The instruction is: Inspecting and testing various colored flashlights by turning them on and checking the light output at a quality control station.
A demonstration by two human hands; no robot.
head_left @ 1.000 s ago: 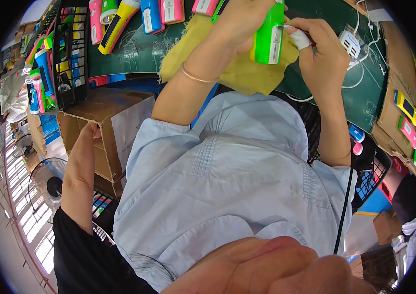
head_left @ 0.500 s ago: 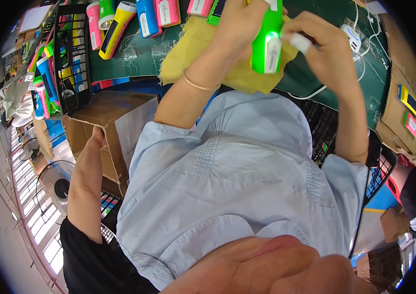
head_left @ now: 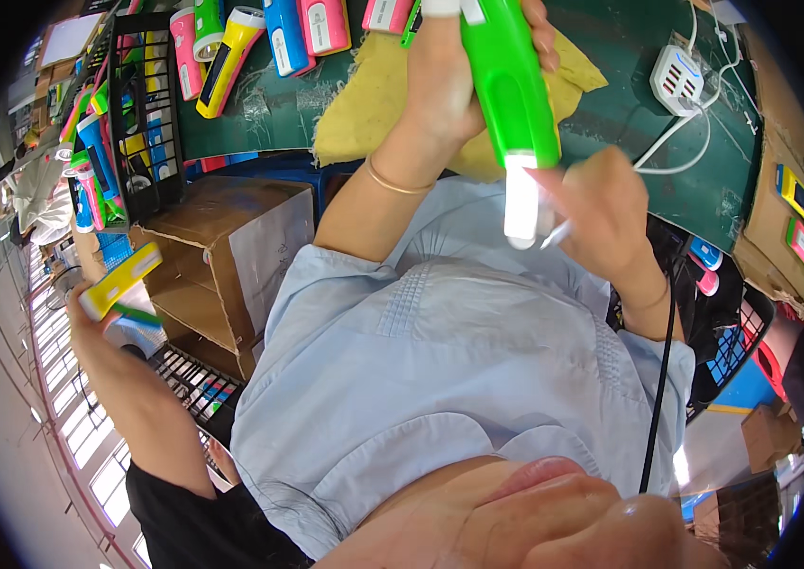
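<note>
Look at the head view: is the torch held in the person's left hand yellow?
No. The torch gripped in the left hand is bright green with a white end, held above the yellow cloth.

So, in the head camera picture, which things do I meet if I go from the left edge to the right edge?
Co-worker's hand with a yellow torch → cardboard box → left hand → green torch → right hand → white power strip → cardboard tray of torches.

Left hand (head_left: 449,81) gripping green flashlight (head_left: 513,90), right hand (head_left: 601,213) at its white end w/ thin tool, yellow cloth (head_left: 374,104) beneath
</note>
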